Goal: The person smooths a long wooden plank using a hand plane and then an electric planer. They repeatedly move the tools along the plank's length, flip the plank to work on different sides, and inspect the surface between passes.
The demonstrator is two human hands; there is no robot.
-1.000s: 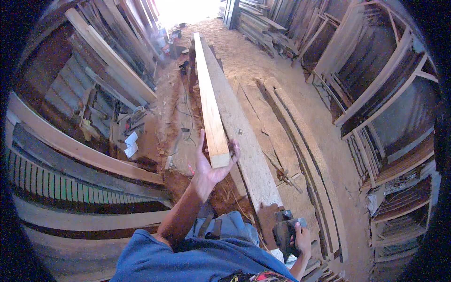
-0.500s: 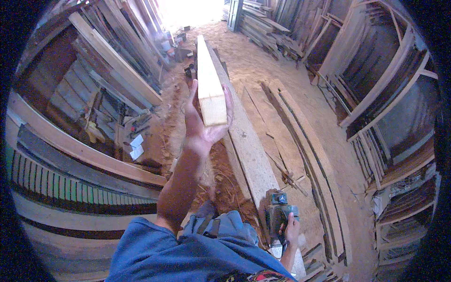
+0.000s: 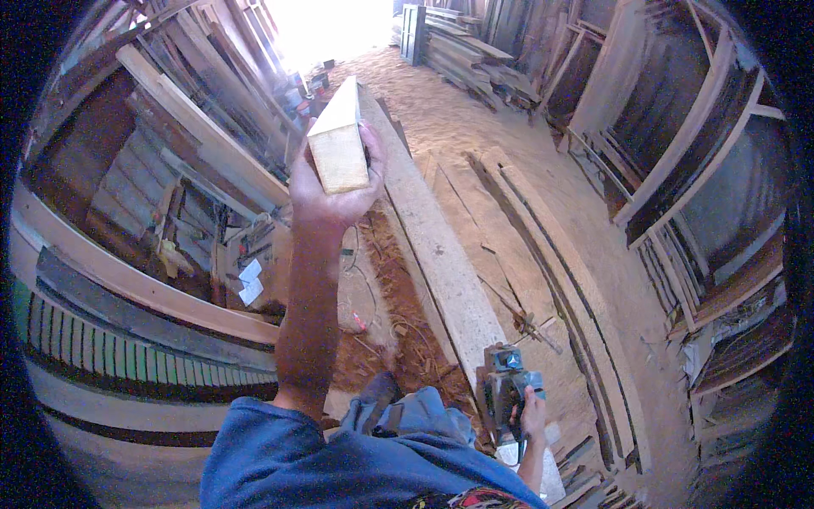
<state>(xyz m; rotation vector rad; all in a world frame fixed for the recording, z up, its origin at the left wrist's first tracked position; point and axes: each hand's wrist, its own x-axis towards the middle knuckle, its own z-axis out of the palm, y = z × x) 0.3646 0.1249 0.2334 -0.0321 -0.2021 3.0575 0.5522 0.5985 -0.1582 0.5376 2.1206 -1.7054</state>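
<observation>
My left hand (image 3: 318,204) is raised at arm's length, its palm and fingers wrapped around the near end of a pale squared timber (image 3: 341,157). The timber points away from me, so mostly its sawn end and a foreshortened face show. At the lower right, my right hand (image 3: 532,414) grips a dark electric hand planer (image 3: 502,386). The planer rests on the near part of a long, pale plank bench (image 3: 441,254). Part of the right hand's grip is hidden by the planer.
Long boards (image 3: 564,297) lie on the sawdust-covered floor to the right of the bench. Wood shavings (image 3: 407,314) gather along its left side. Stacked timber (image 3: 466,64) stands at the back, and slatted woodwork (image 3: 144,356) is close on my left.
My left hand has shifted left and upward with the timber's near end, turning the timber so its end face shows more. My right hand and the planer have stayed nearly in place.
</observation>
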